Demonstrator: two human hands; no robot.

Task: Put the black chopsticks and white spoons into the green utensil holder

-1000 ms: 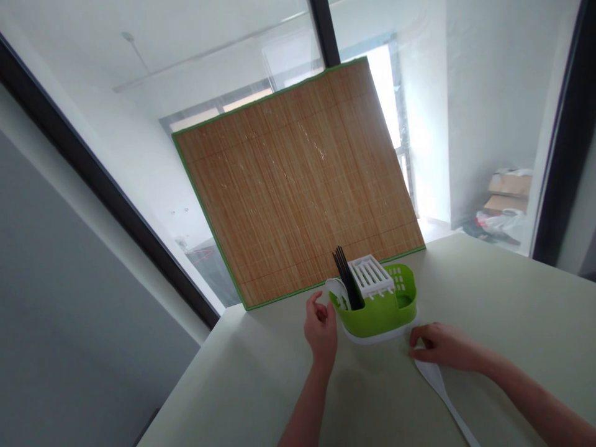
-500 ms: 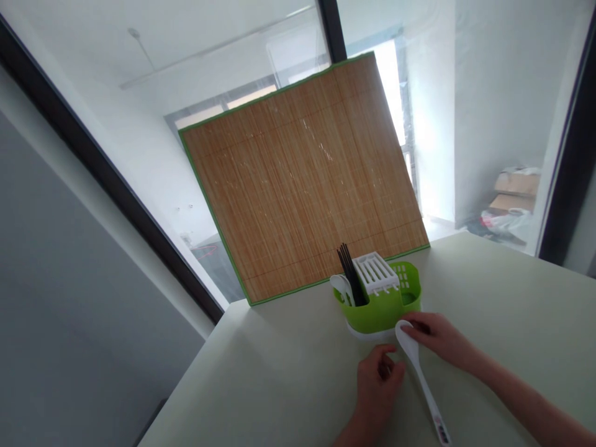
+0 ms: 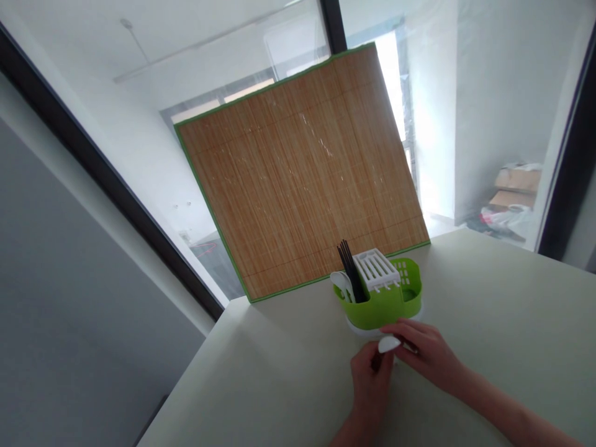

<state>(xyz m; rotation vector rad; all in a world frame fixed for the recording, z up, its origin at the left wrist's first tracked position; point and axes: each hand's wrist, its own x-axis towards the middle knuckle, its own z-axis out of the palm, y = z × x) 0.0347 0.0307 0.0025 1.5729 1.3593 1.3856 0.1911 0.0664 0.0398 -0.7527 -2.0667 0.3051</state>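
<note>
Since half a second ago, the long-handled white spoon has shifted left and turned, so its bowl now sits between the person's two hands and its handle is hidden from view. At the left, a rectangular brown bamboo mat with green edging leans upright at the back of the pale table. In front of it stands a bright green plastic utensil holder; its left end holds small white spoons, then slim black chopsticks, with a white slotted rack across its middle. Nearer, the left hand has curled fingers right at the spoon's bowl; I cannot tell whether they grip it. The right hand pinches the bowl's right edge, just before the holder. Farther right, beyond the glass, are stacked brown cardboard boxes.
</note>
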